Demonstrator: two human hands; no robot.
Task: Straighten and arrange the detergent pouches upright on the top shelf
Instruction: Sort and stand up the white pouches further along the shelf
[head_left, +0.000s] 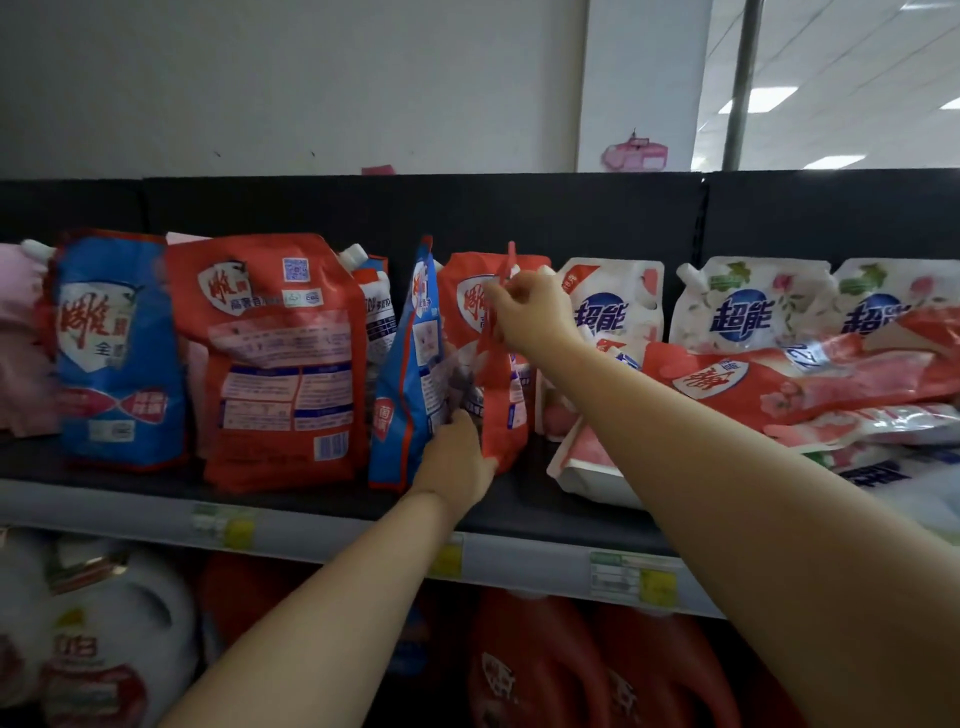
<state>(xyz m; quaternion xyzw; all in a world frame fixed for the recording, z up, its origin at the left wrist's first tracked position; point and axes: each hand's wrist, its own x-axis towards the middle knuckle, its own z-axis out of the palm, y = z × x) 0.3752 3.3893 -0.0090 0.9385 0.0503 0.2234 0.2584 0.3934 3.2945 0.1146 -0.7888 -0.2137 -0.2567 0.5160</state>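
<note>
Head view, nearest first: two bare forearms reach up from the bottom of the frame toward the top shelf (519, 512), and below its price-tag rail sit jugs of detergent, white ones (98, 623) at left and red ones (571, 670) further right, blurred and out of the work. The left hand (454, 462) is closed around the lower edge of a red pouch (493, 364) at mid-shelf, steadying its base close to the shelf floor. The right hand (532, 312) pinches the top of that same pouch between fingertips and thumb, near the spout corner, so the pouch is held edge-on and roughly vertical between the two hands. Just beside it on the left a blue pouch (410, 374) leans, its top tipped toward the red one and its foot near the shelf lip. Further left a large red pouch (275, 353) shows its back panel and sags slightly, and a blue-fronted pouch (119, 353) stands fairly straight beside it; a pink pack at the far left is cut off by the frame. To the right, white pouches (748, 306) stand against the back panel, but in front of them a red pouch (779, 374) lies flat across a heap of others. By my reading the job is about midway: the left group mostly stands, the centre pair is being set, and the toppled pile at right is untouched.
</note>
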